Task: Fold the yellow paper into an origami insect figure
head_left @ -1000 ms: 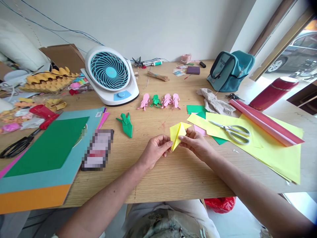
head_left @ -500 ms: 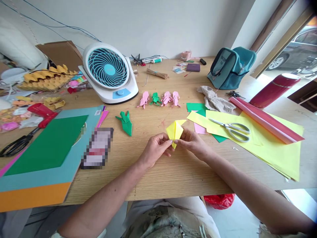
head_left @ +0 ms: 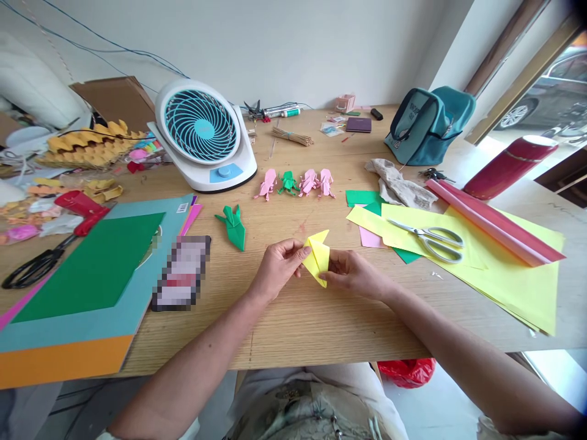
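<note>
Between my two hands, above the front middle of the table, is a piece of folded yellow paper (head_left: 317,260) with pointed ends at top and bottom. My left hand (head_left: 279,264) pinches its left side, thumb on the front face. At its lower right edge, my right hand (head_left: 355,274) grips it between thumb and curled fingers. Some fingertips are hidden behind the paper. A green folded paper figure (head_left: 235,227) lies farther back on the left. Behind it stand several small origami figures in a row, pink ones (head_left: 308,181) and a green one (head_left: 288,182).
Scissors (head_left: 433,238) lie on yellow sheets (head_left: 518,287) at the right, beside a roll of pink-red paper (head_left: 495,223) and a red bottle (head_left: 510,166). Leftward are a phone (head_left: 181,275), green paper (head_left: 92,269) and a fan (head_left: 204,134). A teal bag (head_left: 428,125) stands behind.
The yellow paper has turned in my hands, its upper point now leaning less far right. My left hand has shifted up its left side; my right hand has moved slightly down and right.
</note>
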Demonstrator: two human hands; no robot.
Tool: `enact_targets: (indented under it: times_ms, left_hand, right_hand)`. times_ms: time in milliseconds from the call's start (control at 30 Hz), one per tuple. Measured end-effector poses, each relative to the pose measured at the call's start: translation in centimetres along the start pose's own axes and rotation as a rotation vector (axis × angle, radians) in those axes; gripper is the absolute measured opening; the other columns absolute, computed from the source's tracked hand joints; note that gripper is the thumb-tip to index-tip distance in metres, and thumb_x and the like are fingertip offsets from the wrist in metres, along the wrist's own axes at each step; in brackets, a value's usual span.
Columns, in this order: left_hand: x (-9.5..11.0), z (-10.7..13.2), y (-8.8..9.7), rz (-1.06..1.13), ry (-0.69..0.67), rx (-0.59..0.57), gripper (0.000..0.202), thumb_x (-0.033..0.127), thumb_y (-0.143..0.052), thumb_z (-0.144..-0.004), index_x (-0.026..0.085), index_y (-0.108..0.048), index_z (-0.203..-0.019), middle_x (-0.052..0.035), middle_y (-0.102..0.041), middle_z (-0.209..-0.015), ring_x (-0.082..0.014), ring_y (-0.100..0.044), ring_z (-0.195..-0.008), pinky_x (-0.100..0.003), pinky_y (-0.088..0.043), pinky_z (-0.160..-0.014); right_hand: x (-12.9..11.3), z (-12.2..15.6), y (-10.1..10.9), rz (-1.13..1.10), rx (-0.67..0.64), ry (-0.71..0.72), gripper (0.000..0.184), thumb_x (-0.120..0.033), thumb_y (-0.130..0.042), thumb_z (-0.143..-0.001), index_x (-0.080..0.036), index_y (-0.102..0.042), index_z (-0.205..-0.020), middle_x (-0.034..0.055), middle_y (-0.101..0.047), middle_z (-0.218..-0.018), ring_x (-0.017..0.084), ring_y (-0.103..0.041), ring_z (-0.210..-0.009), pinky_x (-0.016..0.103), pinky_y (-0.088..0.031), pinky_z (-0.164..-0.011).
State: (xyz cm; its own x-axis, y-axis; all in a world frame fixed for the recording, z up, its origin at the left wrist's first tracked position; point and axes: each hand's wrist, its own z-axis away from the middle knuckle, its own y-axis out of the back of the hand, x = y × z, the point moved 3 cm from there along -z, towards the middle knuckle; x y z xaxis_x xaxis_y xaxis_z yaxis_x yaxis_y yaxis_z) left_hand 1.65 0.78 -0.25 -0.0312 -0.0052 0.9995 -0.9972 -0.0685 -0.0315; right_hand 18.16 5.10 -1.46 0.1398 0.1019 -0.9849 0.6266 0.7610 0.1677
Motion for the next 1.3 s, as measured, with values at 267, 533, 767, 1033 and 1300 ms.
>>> enact_targets:
  times_ms: [267, 533, 767, 1033, 1300]
  left_hand:
    - [-0.5, 0.0, 0.2, -0.065, 0.036, -0.01, 0.043, 0.056, -0.068, -0.079, 0.015, -0.058, -0.07, 0.0037, -0.05, -0.059, -0.0068, -0.042, -0.05, -0.019, -0.033, -0.043]
    - [-0.2, -0.1, 0.9, -0.32, -0.078, 0.12, 0.052, 0.056, -0.063, -0.083, 0.017, -0.044, -0.055, 0.005, -0.038, -0.05, -0.0066, -0.033, -0.048, -0.021, -0.024, -0.044]
    - [0.5, 0.3, 1.3, -0.343, -0.193, 0.316, 0.049, 0.053, -0.064, -0.084, 0.018, -0.045, -0.056, 0.0051, -0.041, -0.047, -0.0073, -0.037, -0.046, -0.02, -0.029, -0.043]
    - [0.2, 0.6, 1.1, -0.239, -0.169, 0.384, 0.045, 0.054, -0.063, -0.084, 0.018, -0.049, -0.061, 0.004, -0.044, -0.053, -0.0087, -0.043, -0.049, -0.019, -0.037, -0.043]
    - [1.1, 1.7, 0.8, -0.342, -0.366, 0.462, 0.041, 0.042, -0.06, -0.091, 0.019, -0.046, -0.059, 0.0047, -0.048, -0.047, -0.0077, -0.046, -0.044, -0.019, -0.036, -0.046]
  right_hand:
    - [0.5, 0.0, -0.1, 0.013, 0.007, 0.018, 0.018, -0.032, -0.066, -0.083, -0.018, -0.056, -0.084, -0.0025, -0.054, -0.073, 0.011, -0.047, -0.063, 0.024, -0.035, -0.056]
    - [-0.7, 0.3, 0.0, -0.088, -0.034, -0.017, 0.036, -0.055, -0.062, -0.087, -0.019, -0.062, -0.085, 0.0, -0.063, -0.074, 0.013, -0.054, -0.064, 0.026, -0.043, -0.061]
    - [-1.0, 0.3, -0.3, -0.132, -0.032, -0.076, 0.047, -0.064, -0.068, -0.078, -0.018, -0.065, -0.076, 0.0027, -0.069, -0.07, 0.013, -0.058, -0.06, 0.027, -0.046, -0.059]
    - [-0.5, 0.0, -0.7, -0.219, 0.049, -0.05, 0.04, -0.054, -0.078, -0.071, -0.017, -0.064, -0.074, -0.0005, -0.064, -0.067, 0.011, -0.053, -0.059, 0.024, -0.039, -0.056]
    - [-0.6, 0.2, -1.2, -0.4, 0.17, -0.05, 0.036, -0.048, -0.082, -0.07, -0.017, -0.062, -0.07, -0.0039, -0.056, -0.06, 0.008, -0.045, -0.056, 0.024, -0.032, -0.055]
